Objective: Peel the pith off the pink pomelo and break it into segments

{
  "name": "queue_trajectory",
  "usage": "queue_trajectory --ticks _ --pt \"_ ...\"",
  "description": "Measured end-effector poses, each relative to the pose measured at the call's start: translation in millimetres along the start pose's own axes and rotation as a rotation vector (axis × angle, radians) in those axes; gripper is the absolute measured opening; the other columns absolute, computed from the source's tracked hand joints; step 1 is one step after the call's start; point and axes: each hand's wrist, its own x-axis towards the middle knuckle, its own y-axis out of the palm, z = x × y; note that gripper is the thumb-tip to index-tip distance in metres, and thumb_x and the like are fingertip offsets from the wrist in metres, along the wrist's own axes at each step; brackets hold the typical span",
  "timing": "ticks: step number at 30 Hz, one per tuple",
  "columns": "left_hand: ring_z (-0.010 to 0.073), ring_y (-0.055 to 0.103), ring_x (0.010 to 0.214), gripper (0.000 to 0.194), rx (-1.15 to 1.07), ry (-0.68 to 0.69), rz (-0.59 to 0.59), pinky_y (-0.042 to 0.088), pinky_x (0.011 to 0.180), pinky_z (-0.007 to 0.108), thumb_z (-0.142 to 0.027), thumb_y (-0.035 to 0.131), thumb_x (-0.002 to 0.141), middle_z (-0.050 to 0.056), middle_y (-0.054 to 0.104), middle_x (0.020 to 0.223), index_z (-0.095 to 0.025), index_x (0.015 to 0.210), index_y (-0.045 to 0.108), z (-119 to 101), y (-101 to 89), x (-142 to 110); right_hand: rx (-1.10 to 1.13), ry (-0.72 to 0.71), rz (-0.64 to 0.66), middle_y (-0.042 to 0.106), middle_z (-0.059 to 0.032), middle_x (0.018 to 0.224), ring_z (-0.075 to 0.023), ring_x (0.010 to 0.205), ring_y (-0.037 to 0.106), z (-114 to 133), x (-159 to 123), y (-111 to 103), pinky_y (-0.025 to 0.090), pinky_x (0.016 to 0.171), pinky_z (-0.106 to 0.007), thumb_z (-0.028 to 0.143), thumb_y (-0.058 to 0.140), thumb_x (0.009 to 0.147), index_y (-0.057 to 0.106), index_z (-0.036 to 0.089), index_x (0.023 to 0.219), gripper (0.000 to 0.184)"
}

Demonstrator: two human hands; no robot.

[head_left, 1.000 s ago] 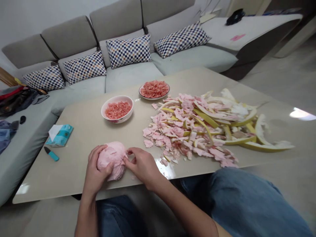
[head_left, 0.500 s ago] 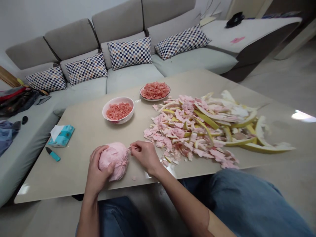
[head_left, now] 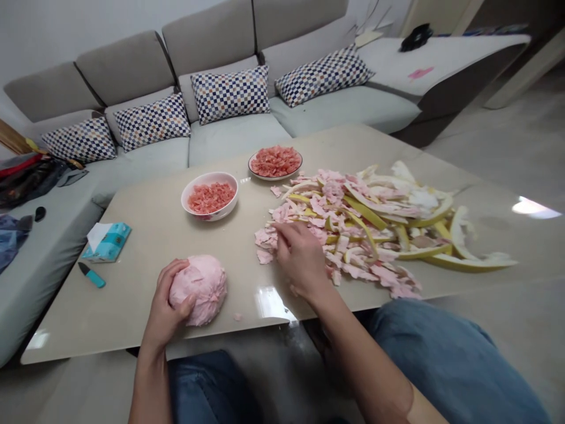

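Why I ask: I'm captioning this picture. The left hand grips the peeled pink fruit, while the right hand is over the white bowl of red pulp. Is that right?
Not quite. The head view shows the right hand at the pile of peel and pink scraps. The left hand does grip the peeled pink fruit.

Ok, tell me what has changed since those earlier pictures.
The right hand has let go of the pink fruit and moved right and slightly away from the person, to the near-left part of the peel pile. Whether it carries a scrap is unclear. The left hand still holds the fruit; bowl, plate and tissue pack stayed put.
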Motion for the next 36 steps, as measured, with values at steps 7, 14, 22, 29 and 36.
queue_trajectory --ticks 7,14,22,29,36 --pt "0.0299 0.048 0.133 0.049 0.057 0.038 0.007 0.037 0.115 0.05 -0.05 0.062 0.084 0.01 0.055 0.135 -0.025 0.126 0.057 -5.0 1.0 3.6 -0.082 0.016 -0.002 0.063 -0.0205 0.12 -0.0324 0.112 0.057 8.5 -17.1 -11.9 0.045 0.097 -0.05 0.018 0.051 0.092 0.073 0.014 0.103 0.025" --pt "0.0301 0.046 0.135 0.052 0.079 0.027 0.0 0.036 0.115 0.05 -0.051 0.062 0.084 0.01 0.054 0.136 -0.025 0.128 0.055 -4.1 2.3 2.5 0.694 0.162 0.392 0.073 -0.0033 0.091 -0.0164 0.083 0.069 71.4 -80.3 25.8 0.055 0.081 -0.027 0.014 0.068 0.082 0.074 0.022 0.094 0.016" --pt "0.0296 0.048 0.132 0.052 0.083 0.037 -0.015 0.037 0.115 0.05 -0.044 0.065 0.081 0.01 0.053 0.135 -0.025 0.128 0.055 -5.7 5.7 0.8 0.692 0.369 0.333 0.064 0.0006 0.07 -0.0118 0.058 0.055 91.9 -84.3 43.9 0.047 0.056 -0.022 0.012 0.066 0.073 0.071 0.019 0.077 0.009" --pt "0.0281 0.049 0.128 0.05 0.087 0.039 -0.021 0.038 0.113 0.047 -0.039 0.067 0.081 0.009 0.054 0.133 -0.025 0.127 0.055 -13.1 8.1 2.3 0.467 0.246 0.285 0.054 0.004 0.059 -0.0113 0.053 0.046 93.6 -81.8 50.4 0.037 0.054 -0.023 0.009 0.059 0.065 0.06 0.02 0.065 0.011" --pt "0.0289 0.049 0.127 0.047 0.136 0.061 -0.015 0.038 0.112 0.049 -0.037 0.065 0.082 0.009 0.055 0.132 -0.025 0.126 0.055 -15.8 11.6 5.7 0.462 0.281 0.269 0.048 0.0059 0.055 -0.0105 0.053 0.042 90.0 -86.1 56.4 0.032 0.054 -0.022 0.01 0.056 0.063 0.053 0.02 0.061 0.01"
